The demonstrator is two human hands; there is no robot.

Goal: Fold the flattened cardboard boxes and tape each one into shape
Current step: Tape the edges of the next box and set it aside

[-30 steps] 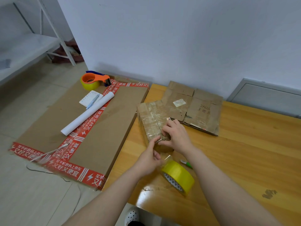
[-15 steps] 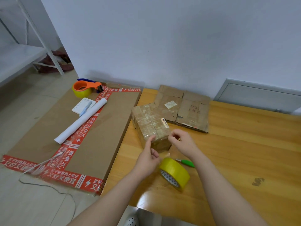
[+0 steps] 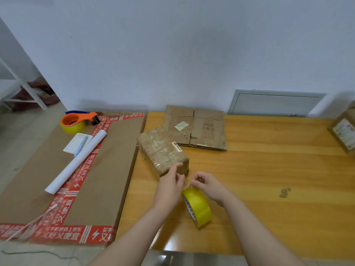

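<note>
A small folded cardboard box [image 3: 163, 150], wrapped in clear tape, sits on the wooden table [image 3: 269, 179]. Behind it lie flattened cardboard boxes [image 3: 197, 129]. My left hand [image 3: 170, 187] reaches forward with straight fingers, the index tip touching the box's near end. My right hand [image 3: 208, 184] hovers just right of it with curled fingers that pinch at the top of the yellow tape roll [image 3: 198, 207]. The roll stands on edge on the table right below both hands.
A large flat cardboard carton [image 3: 107, 160] with red printed tape adjoins the table's left side. It carries an orange tape dispenser [image 3: 76, 121], a notepad [image 3: 75, 144] with a pen, and a white paper roll [image 3: 76, 163]. Another taped box [image 3: 344, 131] sits at the far right.
Both hands have drawn back from the top of the small box toward the tape roll. The right hand has left the box and come down onto the roll.
</note>
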